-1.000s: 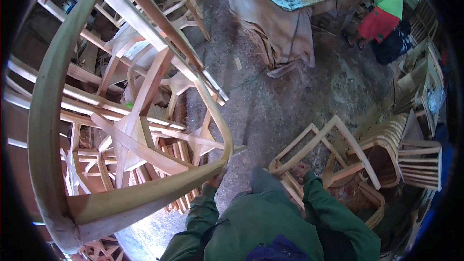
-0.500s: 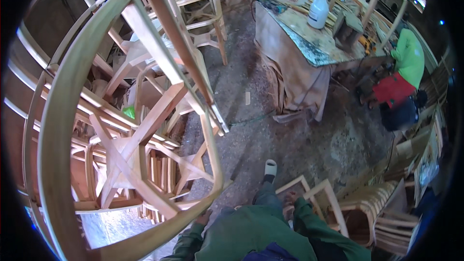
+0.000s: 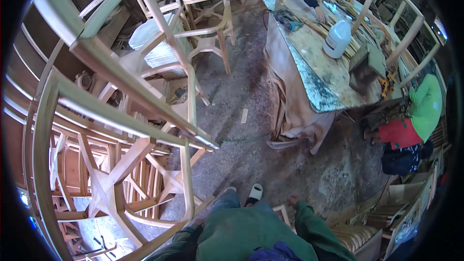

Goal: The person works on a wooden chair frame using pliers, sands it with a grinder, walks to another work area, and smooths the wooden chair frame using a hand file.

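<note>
My right hand (image 3: 293, 198) hangs low beside my right leg, above the floor. Its fingers look loosely apart and nothing shows in them. Close to it is the corner of a pale wooden frame (image 3: 283, 212). My left hand (image 3: 197, 221) is low by my left thigh, next to the curved rail of a bare wooden chair frame (image 3: 185, 183). Its fingers are too small and partly hidden to read. Chair frames with crossed braces (image 3: 104, 188) are piled up on my left, one long rail (image 3: 130, 94) slanting across the others.
Ahead right, a cloth-draped worktable (image 3: 309, 79) carries a white jug (image 3: 338, 38), a grey block (image 3: 366, 67) and wood strips. A person in a green top (image 3: 425, 99) bends beyond it; another person's hand (image 3: 320, 13) is at its far side. Curved wooden parts (image 3: 355, 236) lie stacked near right.
The worktable and stacked chairs look nearer, and my feet have changed position. My right hand is farther from the pale frame corners. The far person's arm now reaches over the table.
</note>
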`<move>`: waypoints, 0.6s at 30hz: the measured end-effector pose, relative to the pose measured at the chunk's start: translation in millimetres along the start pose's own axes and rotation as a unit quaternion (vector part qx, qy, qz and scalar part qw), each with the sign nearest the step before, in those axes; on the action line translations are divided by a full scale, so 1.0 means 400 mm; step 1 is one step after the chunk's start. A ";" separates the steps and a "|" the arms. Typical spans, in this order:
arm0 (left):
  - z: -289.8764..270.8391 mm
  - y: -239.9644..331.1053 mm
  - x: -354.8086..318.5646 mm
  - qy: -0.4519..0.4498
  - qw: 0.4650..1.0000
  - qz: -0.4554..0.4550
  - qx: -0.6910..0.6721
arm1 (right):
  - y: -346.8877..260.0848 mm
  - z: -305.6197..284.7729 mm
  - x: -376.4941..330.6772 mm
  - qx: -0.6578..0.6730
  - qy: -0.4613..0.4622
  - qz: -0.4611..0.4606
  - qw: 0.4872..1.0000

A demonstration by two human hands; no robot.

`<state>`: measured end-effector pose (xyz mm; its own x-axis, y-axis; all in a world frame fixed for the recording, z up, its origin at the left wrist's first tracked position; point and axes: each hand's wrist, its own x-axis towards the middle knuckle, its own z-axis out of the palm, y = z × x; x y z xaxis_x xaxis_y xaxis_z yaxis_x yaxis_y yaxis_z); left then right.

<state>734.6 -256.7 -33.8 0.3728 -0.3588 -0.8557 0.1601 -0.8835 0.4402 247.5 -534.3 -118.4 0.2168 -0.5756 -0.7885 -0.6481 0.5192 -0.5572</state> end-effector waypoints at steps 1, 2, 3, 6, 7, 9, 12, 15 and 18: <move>0.001 0.040 0.008 0.010 1.000 -0.002 0.001 | -0.102 0.002 0.028 0.029 0.011 -0.020 0.999; 0.013 0.059 0.031 0.015 1.000 -0.003 0.002 | -0.259 0.004 0.028 0.056 0.028 -0.039 0.997; 0.024 0.090 0.061 0.009 1.000 -0.003 0.008 | -0.390 -0.012 0.030 0.036 0.013 -0.054 0.998; 0.045 0.166 0.169 -0.014 0.999 0.005 0.040 | -0.599 -0.028 0.156 -0.087 0.009 -0.179 0.980; 0.053 0.190 0.219 -0.023 0.998 0.010 0.051 | -0.677 -0.028 0.177 -0.087 0.021 -0.184 0.979; 0.057 0.250 0.309 -0.032 0.997 0.019 0.068 | -0.858 -0.044 0.185 -0.175 -0.028 -0.239 0.955; 0.036 0.381 0.436 -0.046 0.993 0.032 0.105 | -0.906 -0.077 0.263 -0.006 -0.074 -0.226 0.971; 0.033 0.565 0.539 -0.025 0.997 0.011 0.067 | -1.039 -0.163 0.252 -0.045 -0.057 -0.138 0.988; 0.060 0.830 0.586 0.029 0.992 -0.040 -0.114 | -1.106 -0.234 0.328 0.022 -0.061 -0.198 0.978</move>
<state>853.3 -641.2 -94.9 0.4019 -0.2655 -0.8764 0.3913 -0.8154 0.4265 494.3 -898.8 49.2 0.5309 -0.6595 -0.5322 -0.4638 0.2995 -0.8338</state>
